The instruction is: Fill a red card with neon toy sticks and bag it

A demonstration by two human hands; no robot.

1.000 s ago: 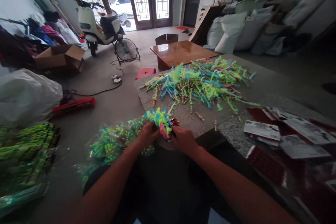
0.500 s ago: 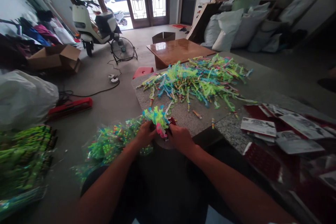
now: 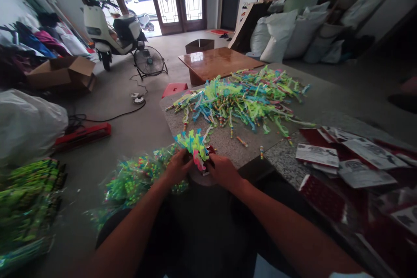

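Note:
Between my hands, at the near corner of the stone table, is a bunch of neon yellow-green, blue and pink plastic pieces [image 3: 192, 141]. My left hand [image 3: 177, 166] closes on the left side of this bunch, its fingertips partly hidden. From the right, my right hand [image 3: 224, 170] grips the bunch's edge with fingers bent, beside a small dark red piece [image 3: 211, 150] whose kind I cannot make out. Beyond them spreads a large pile of similar plastic pieces with striped sticks [image 3: 228, 95]. Below my left forearm lie clear bags of green and multicoloured pieces [image 3: 130, 180].
Dark red packs with white printed cards [image 3: 317, 155] cover the table's right side. Bagged green pieces [image 3: 28, 191] lie at far left. A red stool [image 3: 175, 90], a brown wooden table [image 3: 221, 61], a floor fan [image 3: 150, 61] and a scooter [image 3: 110, 30] stand beyond.
The view has shifted slightly, so everything sits a little farther left. My hands keep hold of the bunch, with almost no movement between them.

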